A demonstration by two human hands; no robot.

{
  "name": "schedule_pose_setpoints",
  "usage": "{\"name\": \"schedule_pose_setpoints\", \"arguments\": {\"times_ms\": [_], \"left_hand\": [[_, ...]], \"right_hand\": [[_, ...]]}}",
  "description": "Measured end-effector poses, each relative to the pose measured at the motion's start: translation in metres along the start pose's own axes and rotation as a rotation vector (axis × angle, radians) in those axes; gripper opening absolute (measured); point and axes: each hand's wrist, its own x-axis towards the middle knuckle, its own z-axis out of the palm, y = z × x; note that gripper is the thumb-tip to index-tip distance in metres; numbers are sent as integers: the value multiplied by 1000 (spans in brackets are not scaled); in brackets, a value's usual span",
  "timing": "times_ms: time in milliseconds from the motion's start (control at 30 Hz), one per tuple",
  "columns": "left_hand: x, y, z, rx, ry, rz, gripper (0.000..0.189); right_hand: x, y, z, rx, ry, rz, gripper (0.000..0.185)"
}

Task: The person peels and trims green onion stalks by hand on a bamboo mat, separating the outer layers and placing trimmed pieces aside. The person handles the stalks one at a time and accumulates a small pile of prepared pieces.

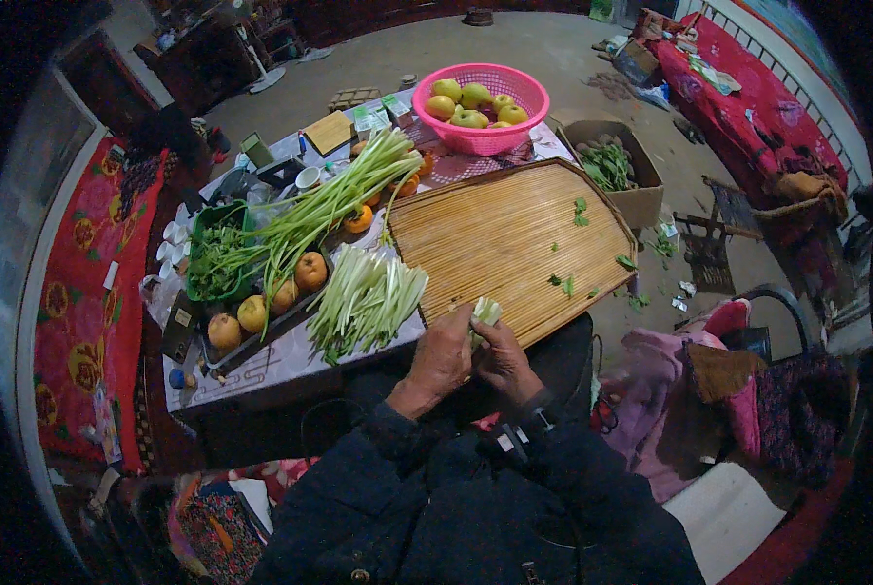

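Observation:
Close together at the near edge of the slatted tray (509, 227), my left hand (436, 358) and my right hand (506, 358) both grip a small pale green and white celery piece (486, 312). Its lower part is hidden by my fingers. Left of the hands, a heap of trimmed, pale celery stalks (367, 296) lies on the tablecloth. Long, uncut green celery stalks (334, 197) lie slantwise behind that heap. Small leaf scraps (568, 285) are scattered on the tray.
Behind the tray stands a pink plastic basket (480, 139) of yellow-green fruit. A green basket (220, 285) holds leaves, beside a dark tray with round fruit (252, 314). Orange persimmons (358, 219) lie among the stalks. To the right, a cardboard box (637, 205) holds greens.

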Motion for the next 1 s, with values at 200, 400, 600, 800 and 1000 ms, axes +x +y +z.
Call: {"name": "schedule_pose_setpoints", "arguments": {"times_ms": [200,400,600,800,1000], "left_hand": [[-3,-4,7,102,143,142,33],[-6,-11,7,138,136,203,30],[-13,-21,3,49,150,129,30],[-13,-61,0,51,188,-22,35],[-3,-105,1,-46,180,-122,34]], "right_hand": [[-12,-8,17,56,16,1,27],[-14,-14,22,37,56,19,21],[-10,-13,17,44,105,18,19],[-10,-16,10,81,92,-22,18],[-9,-18,7,59,93,-28,16]]}}
